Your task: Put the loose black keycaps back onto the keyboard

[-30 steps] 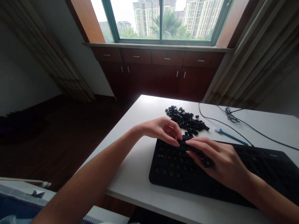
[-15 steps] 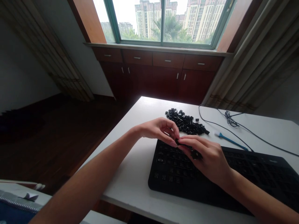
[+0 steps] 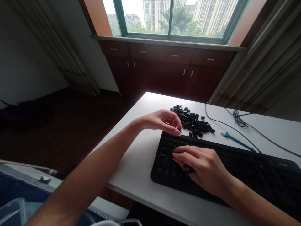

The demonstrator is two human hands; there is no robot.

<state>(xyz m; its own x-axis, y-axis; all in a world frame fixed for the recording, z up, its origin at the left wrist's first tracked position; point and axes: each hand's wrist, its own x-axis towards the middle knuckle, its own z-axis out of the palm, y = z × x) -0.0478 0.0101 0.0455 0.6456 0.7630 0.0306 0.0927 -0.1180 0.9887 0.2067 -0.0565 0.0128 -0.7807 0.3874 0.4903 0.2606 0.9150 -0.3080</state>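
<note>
Before a bright window (image 3: 169,22), a black keyboard (image 3: 249,166) runs lengthwise left to right across a white table (image 3: 138,166); I see the nearer right hand (image 3: 199,163) at its left part, cupping dark pieces (image 3: 188,169), the left hand (image 3: 160,121) pinching a keycap (image 3: 179,129) by its far edge.

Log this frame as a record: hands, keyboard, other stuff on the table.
left hand: small black piece between thumb and fingers, near keyboard's far edge
right hand: fingers at keyboard's left part; dark item at palm, details unclear
keyboard: black, on white table
keycap pile: black, loose, beyond keyboard
brush: blue handle, beyond keyboard
cable: dark, partly bundled
</note>
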